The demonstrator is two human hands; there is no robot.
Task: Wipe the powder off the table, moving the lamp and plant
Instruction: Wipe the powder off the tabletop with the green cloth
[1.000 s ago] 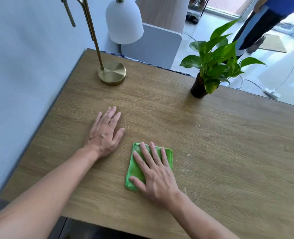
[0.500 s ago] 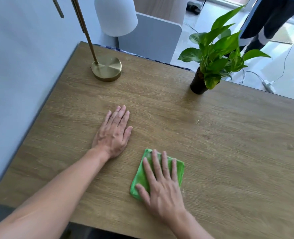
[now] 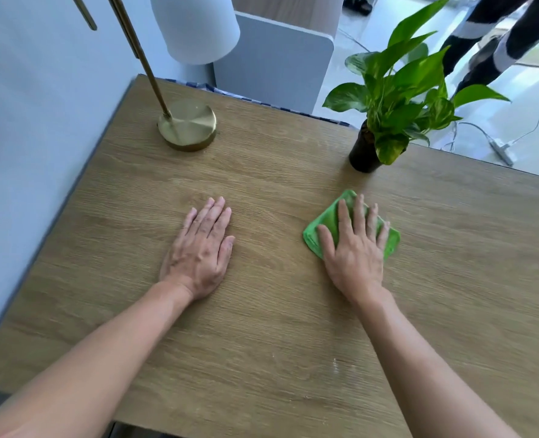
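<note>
faint white powder specks (image 3: 335, 365) lie on the wooden table (image 3: 451, 311), on the near side of the green cloth (image 3: 328, 221) and well apart from it. the cloth is folded and lies flat on the table, turned corner-first toward the plant (image 3: 397, 99). right hand (image 3: 353, 254) rests on top of the cloth, palm down, fingers spread and flat, pressing rather than gripping; cloth edges show past the fingertips and beside the thumb. left hand (image 3: 200, 248) lies to the left of the cloth, well apart from it, palm down on bare wood, fingers extended and close together, holding nothing. both forearms are bare and reach in from the near edge. the plant stands in a dark pot (image 3: 363, 153) just beyond the cloth, near but not touching it, close to the far table edge. the lamp (image 3: 186, 124), with a round brass base, slanted brass stem and white shade above, stands beyond and left of the cloth, near the far left corner by the wall (image 3: 40, 121). a pale chair back (image 3: 274, 64) shows behind the table. beyond the plant, on the floor, a person's legs (image 3: 495, 36) and a white cable (image 3: 502, 147).
</note>
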